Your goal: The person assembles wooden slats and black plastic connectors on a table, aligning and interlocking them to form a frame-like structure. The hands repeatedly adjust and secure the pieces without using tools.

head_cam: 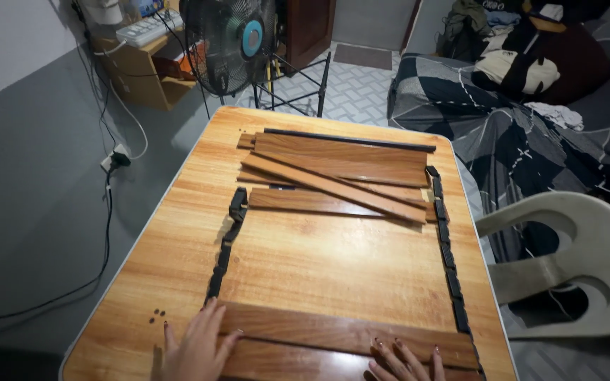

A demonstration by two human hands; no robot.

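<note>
Two wooden slats (347, 333) lie side by side across the near end of a wooden table (178, 233). My left hand (195, 347) rests flat on their left end, fingers spread. My right hand (400, 363) lies flat on the right part of the slats, partly cut off by the frame. A black segmented strip (225, 247) runs along the left side and another black segmented strip (447, 250) along the right. A loose pile of wooden slats (340, 173) lies at the far end, with a thin black bar (351, 140) behind it.
Small dark screws (157, 315) sit near the left hand. A white plastic chair (573, 268) stands at the right. A black standing fan (231, 39) is beyond the table, a bed with patterned cover (524, 134) at the far right. Cables (107, 212) trail on the floor left.
</note>
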